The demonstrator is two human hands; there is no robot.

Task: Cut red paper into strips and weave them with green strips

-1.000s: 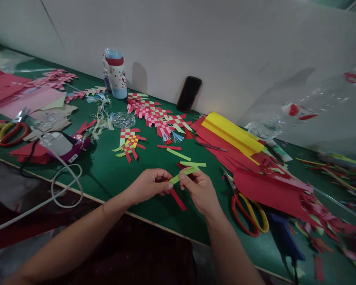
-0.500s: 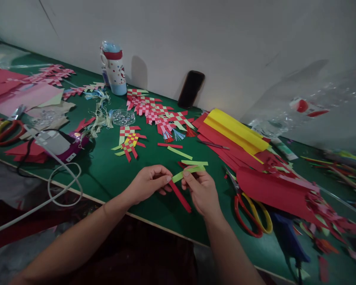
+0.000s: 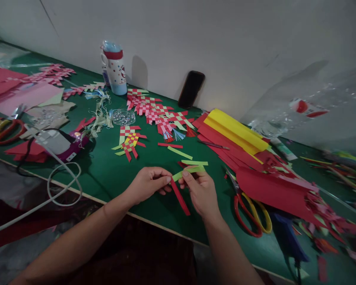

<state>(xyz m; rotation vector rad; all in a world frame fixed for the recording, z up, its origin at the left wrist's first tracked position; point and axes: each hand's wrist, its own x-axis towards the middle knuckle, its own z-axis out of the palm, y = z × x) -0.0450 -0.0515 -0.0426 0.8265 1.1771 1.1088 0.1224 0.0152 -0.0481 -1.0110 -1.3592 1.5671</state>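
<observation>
Over the near edge of the green table [image 3: 112, 174], my left hand [image 3: 148, 184] and my right hand [image 3: 200, 192] meet with fingers pinched. Between them cross a light green paper strip [image 3: 188, 171] and a red paper strip [image 3: 179, 196] that hangs down towards me. My left fingertips pinch the crossing from the left; my right thumb and fingers hold the green strip from the right. Loose green and red strips [image 3: 178, 152] lie on the table just beyond my hands.
Woven red-and-white paper pieces [image 3: 154, 113] spread behind. A decorated bottle [image 3: 114, 69] and a dark phone [image 3: 190, 90] lean at the wall. Red and yellow sheets [image 3: 234, 134] and red-handled scissors [image 3: 249, 211] lie right; a purple device [image 3: 62, 144] with white cable lies left.
The view has shifted slightly. The red strip now hangs a little lower and steeper between my fingers; both hands keep their pinch in nearly the same place.
</observation>
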